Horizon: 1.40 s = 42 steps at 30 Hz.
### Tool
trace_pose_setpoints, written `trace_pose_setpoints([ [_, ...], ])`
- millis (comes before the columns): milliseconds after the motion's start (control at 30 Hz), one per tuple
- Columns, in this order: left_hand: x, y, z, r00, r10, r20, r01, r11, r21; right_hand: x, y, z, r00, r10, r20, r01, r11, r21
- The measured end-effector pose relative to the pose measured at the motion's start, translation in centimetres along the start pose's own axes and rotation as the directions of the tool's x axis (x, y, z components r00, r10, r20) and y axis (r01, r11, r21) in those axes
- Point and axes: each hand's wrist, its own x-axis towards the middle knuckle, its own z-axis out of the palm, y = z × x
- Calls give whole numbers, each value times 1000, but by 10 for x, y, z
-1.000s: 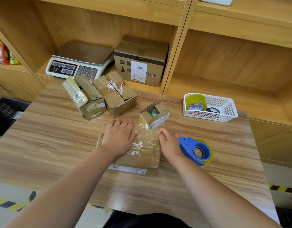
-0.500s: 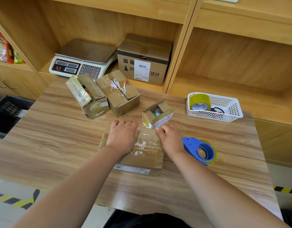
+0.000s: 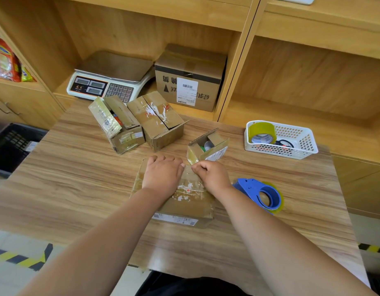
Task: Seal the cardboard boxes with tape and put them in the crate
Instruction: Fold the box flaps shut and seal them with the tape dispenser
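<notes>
A flat cardboard box (image 3: 184, 202) with glossy tape on its top lies on the wooden table (image 3: 77, 171) in front of me. My left hand (image 3: 163, 175) presses flat on the left part of its top. The curled fingers of my right hand (image 3: 212, 176) push down on the taped far edge, close to my left thumb. A blue tape dispenser (image 3: 259, 194) lies on the table just right of my right wrist. Behind the box stands a small open box (image 3: 208, 147). The black crate (image 3: 11, 144) sits low beyond the table's left edge.
Two more boxes (image 3: 118, 127) (image 3: 159, 120) stand at the table's back left, one with its flaps up. A white basket (image 3: 302, 146) at the back right holds a tape roll (image 3: 262, 132). On the shelf behind are a scale (image 3: 107, 80) and a larger box (image 3: 189, 75).
My right hand has slid left along the box's far edge, from the right corner toward my left thumb. My left hand has stayed pressed on the top.
</notes>
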Motion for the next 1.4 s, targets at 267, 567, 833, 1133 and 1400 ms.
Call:
trace_pose_setpoints([
  [267, 0, 1, -1, 1000, -27, 12, 26, 1000, 17, -11, 3, -18, 984, 99, 145, -142, 937, 318],
  [567, 1, 0, 2, 998, -19, 52, 17, 999, 47, -28, 22, -15, 970, 228, 87, -237, 802, 548],
  [833, 0, 4, 2, 999, -44, 13, 43, 997, 62, -33, 20, -16, 963, 268, -23, -228, 857, 462],
  [1133, 1, 5, 4, 999, -39, 5, 39, 999, 28, -41, 56, -46, 990, 98, -103, -104, 993, -58],
  [1400, -4, 9, 4, 993, -57, -104, 55, 998, -23, -71, 125, -87, 951, 102, -291, -233, 856, -462],
])
